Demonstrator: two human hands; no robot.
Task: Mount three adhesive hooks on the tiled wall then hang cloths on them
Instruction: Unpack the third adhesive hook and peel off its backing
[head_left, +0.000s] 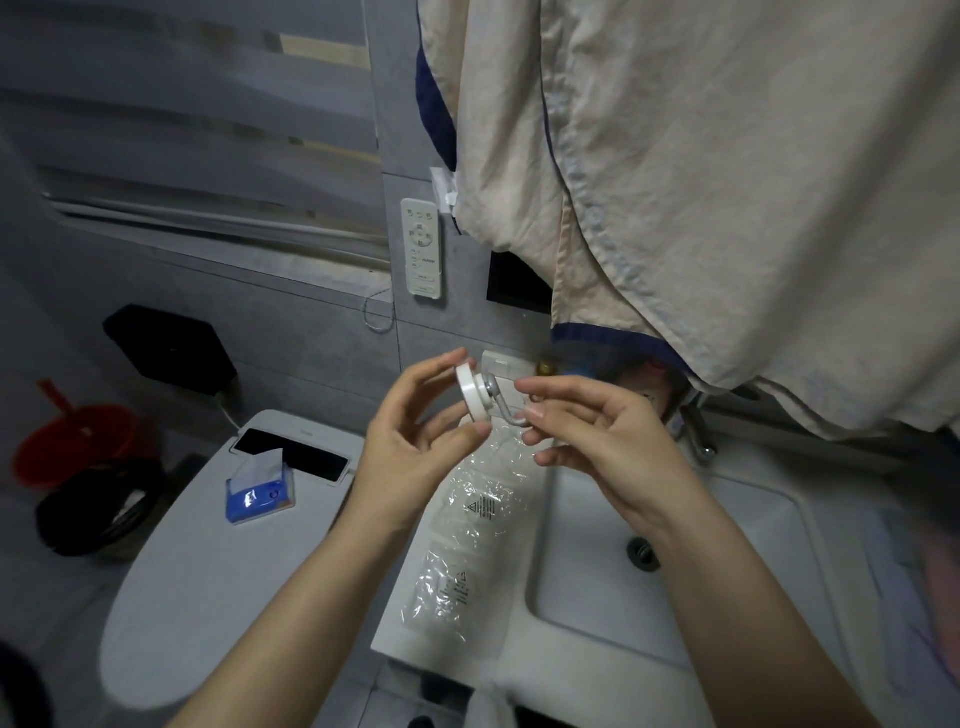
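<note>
Left hand (415, 441) pinches white hook (475, 392) disc by its rim, right hand (597, 436) fingers (535, 414) nip the metal crook, probably steadying it to expose the adhesive back.

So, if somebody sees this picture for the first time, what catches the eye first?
First the two hands at the centre: the left hand holds the white disc of an adhesive hook, and the right hand pinches its metal hook end. Next, the big beige cloth hanging at the upper right, above the white sink.
</note>
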